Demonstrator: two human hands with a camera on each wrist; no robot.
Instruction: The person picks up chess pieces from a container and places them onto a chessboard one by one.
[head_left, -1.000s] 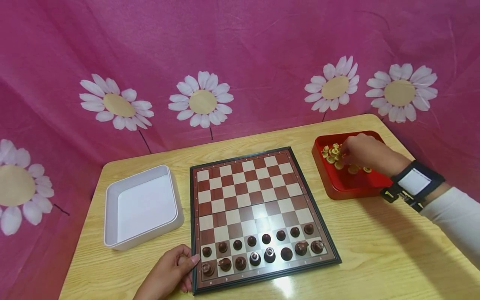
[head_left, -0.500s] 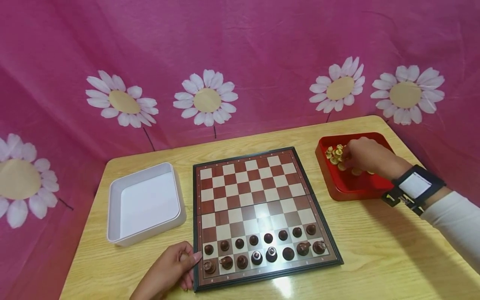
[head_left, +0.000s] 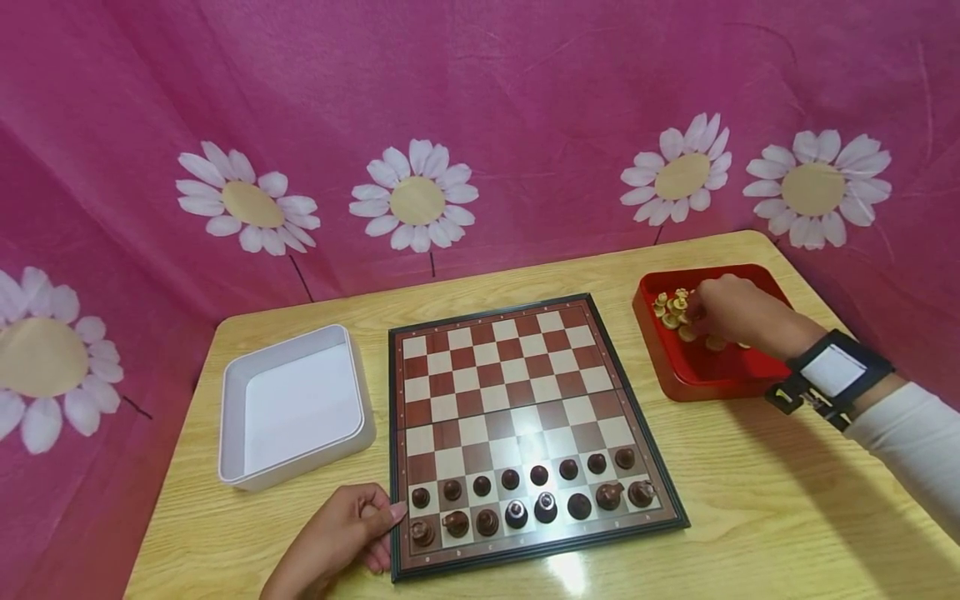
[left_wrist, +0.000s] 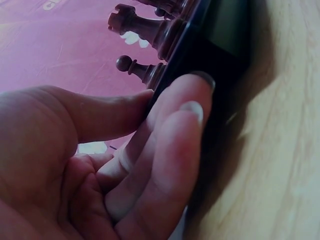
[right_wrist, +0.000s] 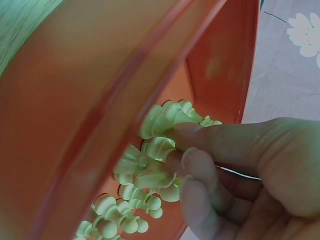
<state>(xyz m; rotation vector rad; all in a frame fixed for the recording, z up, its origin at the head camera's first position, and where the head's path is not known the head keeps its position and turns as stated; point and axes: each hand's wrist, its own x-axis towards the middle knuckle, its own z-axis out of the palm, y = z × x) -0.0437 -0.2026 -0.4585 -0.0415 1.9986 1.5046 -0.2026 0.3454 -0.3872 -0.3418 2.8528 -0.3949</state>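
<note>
A chessboard (head_left: 525,400) with a dark rim lies at mid-table, two rows of dark brown chess pieces (head_left: 516,514) standing along its near side. My left hand (head_left: 337,533) grips the board's near left edge, thumb on the rim and fingers curled at its side. In the left wrist view a dark rook (left_wrist: 142,27) and a pawn (left_wrist: 140,70) stand just beyond the thumb (left_wrist: 115,115). My right hand (head_left: 738,308) reaches into the red box (head_left: 697,390). Its thumb and curled fingers pinch a cream chess piece (right_wrist: 159,146) among several others, partly hidden by the fingertips.
An empty white box (head_left: 300,408) sits left of the board. Behind the table hangs a pink cloth (head_left: 525,150) with printed daisies. Wooden tabletop (head_left: 750,500) shows between the board and the right forearm. The red box's wall (right_wrist: 90,100) rises beside the right hand.
The head view has shifted slightly, so everything sits a little further right in it. Left hand stays on the board's edge; right hand stays in the red box.
</note>
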